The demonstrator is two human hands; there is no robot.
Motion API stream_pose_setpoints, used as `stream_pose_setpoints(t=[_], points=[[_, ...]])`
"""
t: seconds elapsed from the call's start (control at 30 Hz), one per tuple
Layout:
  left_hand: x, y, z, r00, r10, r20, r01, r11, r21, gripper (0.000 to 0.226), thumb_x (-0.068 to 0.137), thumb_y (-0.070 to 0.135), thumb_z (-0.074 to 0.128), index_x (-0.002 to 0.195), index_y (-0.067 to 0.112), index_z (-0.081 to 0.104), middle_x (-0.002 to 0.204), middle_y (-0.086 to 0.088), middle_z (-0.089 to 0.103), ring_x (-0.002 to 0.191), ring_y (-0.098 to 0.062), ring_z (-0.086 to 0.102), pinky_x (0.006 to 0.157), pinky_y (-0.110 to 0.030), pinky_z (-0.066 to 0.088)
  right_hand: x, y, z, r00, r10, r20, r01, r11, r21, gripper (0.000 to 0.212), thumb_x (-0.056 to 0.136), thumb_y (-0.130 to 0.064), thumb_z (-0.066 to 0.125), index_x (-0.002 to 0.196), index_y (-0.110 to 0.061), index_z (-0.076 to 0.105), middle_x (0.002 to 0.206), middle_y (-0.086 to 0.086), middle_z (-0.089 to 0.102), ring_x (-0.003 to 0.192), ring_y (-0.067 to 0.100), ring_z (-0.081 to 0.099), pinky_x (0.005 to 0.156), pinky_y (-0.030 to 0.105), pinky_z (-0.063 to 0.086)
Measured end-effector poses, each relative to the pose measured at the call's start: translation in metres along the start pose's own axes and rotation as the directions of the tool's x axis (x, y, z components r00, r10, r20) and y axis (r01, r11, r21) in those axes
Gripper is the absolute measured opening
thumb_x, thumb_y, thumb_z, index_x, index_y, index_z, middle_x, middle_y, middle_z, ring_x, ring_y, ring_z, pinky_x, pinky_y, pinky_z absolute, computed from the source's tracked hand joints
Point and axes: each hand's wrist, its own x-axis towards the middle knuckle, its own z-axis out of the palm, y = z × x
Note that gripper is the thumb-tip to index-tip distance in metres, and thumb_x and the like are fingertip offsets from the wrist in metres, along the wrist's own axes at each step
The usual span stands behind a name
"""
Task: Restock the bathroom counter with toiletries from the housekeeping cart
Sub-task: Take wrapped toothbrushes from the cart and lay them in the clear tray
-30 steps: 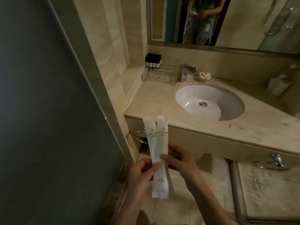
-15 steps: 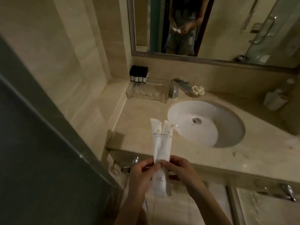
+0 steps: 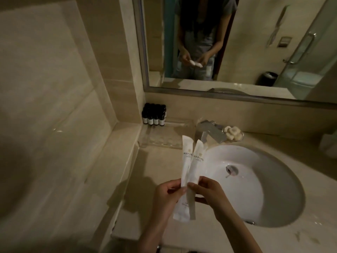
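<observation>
The left hand (image 3: 166, 197) and right hand (image 3: 209, 193) pinch two white packets (image 3: 191, 167) at lower centre. The packets stand above the desk (image 3: 160, 167), beside the sink (image 3: 255, 183).

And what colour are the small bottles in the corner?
The small bottles are black with white labels; head view.

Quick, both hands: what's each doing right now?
Left hand: pinching the two long white paper sachets.
Right hand: pinching the same sachets.

walls (image 3: 54, 84): beige tile, possibly stone | mirror (image 3: 255, 42): framed, above desk (image 3: 160, 167) | basin (image 3: 259, 181): white oval, sunk in desk | tap (image 3: 211, 131): metal, behind basin | light: dim, warm
</observation>
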Motion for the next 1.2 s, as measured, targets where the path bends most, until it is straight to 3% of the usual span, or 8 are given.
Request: stream_pose_setpoints(t=[0.1, 0.3, 0.47, 0.53, 0.7, 0.97, 1.07, 1.2], points=[[0.026, 0.005, 0.010, 0.999, -0.023, -0.029, 0.024, 1.000, 0.003, 0.026, 0.079, 0.004, 0.073, 0.087, 0.028, 0.069, 0.071, 0.015, 0.072, 0.066, 0.000, 0.068, 0.055, -0.013, 0.048, 0.023, -0.005, -0.009, 1.000, 0.020, -0.009, -0.020, 1.000, 0.017, 0.013, 0.088, -0.008, 0.065, 0.099, -0.003, 0.067, 0.089, 0.007, 0.074, 0.078, 0.016, 0.072, 0.061, 0.023, 0.056], [0.058, 0.008, 0.012, 0.989, -0.063, -0.136, 0.055, 0.997, -0.058, 0.022, 0.079, 0.004, 0.072, 0.079, 0.025, 0.070, 0.075, 0.006, 0.074, 0.070, -0.006, 0.069, 0.061, -0.017, 0.052, 0.069, -0.021, -0.010, 0.998, 0.038, 0.058, -0.038, 0.999, 0.011, 0.018, 0.086, -0.006, 0.066, 0.103, 0.000, 0.065, 0.093, 0.011, 0.074, 0.083, 0.021, 0.072, 0.066, 0.027, 0.057], [0.073, -0.003, 0.007, 0.972, -0.166, -0.169, 0.135, 0.974, -0.181, 0.013, 0.082, 0.005, 0.071, 0.092, 0.013, 0.072, 0.086, -0.004, 0.075, 0.085, -0.022, 0.071, 0.077, -0.035, 0.058, 0.089, -0.018, -0.001, 0.996, 0.049, 0.074, -0.051, 0.999, 0.018, 0.013, 0.086, -0.004, 0.066, 0.099, -0.003, 0.064, 0.090, 0.007, 0.074, 0.077, 0.016, 0.072, 0.061, 0.023, 0.056], [0.078, -0.006, 0.006, 0.966, -0.213, -0.145, 0.166, 0.945, -0.280, 0.013, 0.083, 0.003, 0.069, 0.095, 0.008, 0.071, 0.089, -0.008, 0.075, 0.087, -0.025, 0.071, 0.075, -0.033, 0.058, 0.094, -0.013, 0.000, 0.997, 0.059, 0.049, -0.060, 0.998, 0.025, 0.013, 0.086, -0.004, 0.066, 0.099, -0.005, 0.064, 0.091, 0.006, 0.073, 0.077, 0.015, 0.072, 0.061, 0.022, 0.056], [0.102, -0.010, 0.004, 0.932, -0.358, -0.066, 0.260, 0.781, -0.567, 0.026, 0.086, 0.004, 0.064, 0.111, -0.002, 0.064, 0.107, -0.021, 0.069, 0.094, -0.027, 0.068, 0.079, -0.029, 0.058, 0.109, -0.002, -0.014, 0.992, 0.103, -0.079, -0.095, 0.991, 0.093, 0.014, 0.086, -0.001, 0.065, 0.100, 0.002, 0.065, 0.094, 0.017, 0.072, 0.079, 0.022, 0.071, 0.059, 0.025, 0.056], [0.186, -0.023, 0.002, 0.838, -0.546, 0.017, 0.302, 0.438, -0.847, 0.037, 0.094, 0.005, 0.053, 0.130, -0.004, 0.047, 0.123, -0.019, 0.056, 0.117, -0.031, 0.054, 0.098, -0.041, 0.046, 0.124, 0.004, -0.016, 0.980, 0.157, -0.118, -0.143, 0.982, 0.123, 0.009, 0.086, 0.000, 0.064, 0.096, 0.000, 0.064, 0.091, 0.014, 0.072, 0.074, 0.016, 0.071, 0.054, 0.022, 0.055], [0.212, -0.024, 0.009, 0.826, -0.563, 0.025, 0.315, 0.424, -0.849, 0.032, 0.095, 0.009, 0.055, 0.125, -0.002, 0.051, 0.120, -0.017, 0.054, 0.102, -0.027, 0.057, 0.088, -0.037, 0.051, 0.131, 0.004, -0.015, 0.979, 0.167, -0.118, -0.154, 0.982, 0.108, 0.008, 0.087, -0.001, 0.063, 0.095, 0.000, 0.064, 0.092, 0.014, 0.072, 0.074, 0.016, 0.071, 0.055, 0.021, 0.055], [0.241, -0.028, 0.017, 0.804, -0.595, -0.001, 0.318, 0.432, -0.844, 0.013, 0.093, 0.010, 0.057, 0.105, 0.005, 0.057, 0.092, -0.009, 0.056, 0.079, -0.019, 0.056, 0.066, -0.030, 0.051, 0.141, 0.005, -0.015, 0.978, 0.170, -0.121, -0.163, 0.984, 0.066, 0.016, 0.087, -0.004, 0.064, 0.103, 0.000, 0.064, 0.098, 0.012, 0.071, 0.083, 0.019, 0.070, 0.057, 0.022, 0.055]])
